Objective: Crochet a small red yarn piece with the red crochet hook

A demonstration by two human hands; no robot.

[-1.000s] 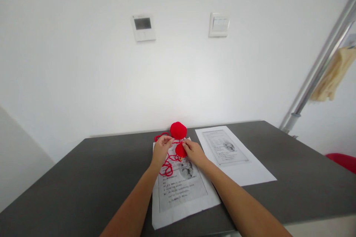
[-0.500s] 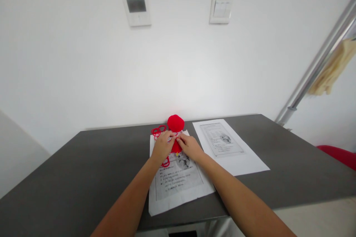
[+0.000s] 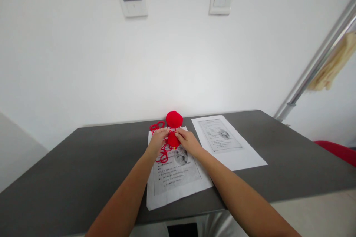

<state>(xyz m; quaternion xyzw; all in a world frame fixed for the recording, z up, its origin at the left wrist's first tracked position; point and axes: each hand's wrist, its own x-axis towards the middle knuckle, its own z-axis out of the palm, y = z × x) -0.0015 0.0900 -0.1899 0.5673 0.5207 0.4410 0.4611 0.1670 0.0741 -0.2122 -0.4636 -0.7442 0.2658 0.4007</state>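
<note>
A small red crocheted piece [image 3: 173,140] lies between my hands, with a tiny yellow thing [image 3: 175,147] at its lower edge. My right hand [image 3: 188,141] is closed, thumb and fingers pinching the piece's right side. On the left, my left hand [image 3: 158,141] has its fingers pressed together around red yarn [image 3: 163,155], close to the piece's upper left edge. Loose loops of this yarn trail below and behind that hand. Just beyond my fingertips sits a ball of red yarn [image 3: 174,119]. Whether a hook is in either hand, I cannot tell.
Under my hands is a creased printed sheet [image 3: 178,189]; a second printed sheet [image 3: 241,155] lies to its right. Both rest on a dark grey table [image 3: 105,170] against a white wall. A metal pole [image 3: 317,70] and a red object [image 3: 336,152] stand at the right.
My hands have moved slightly apart, and more of the red piece shows between them. My left hand has shifted left, uncovering yarn loops below it. The view has tilted slightly down.
</note>
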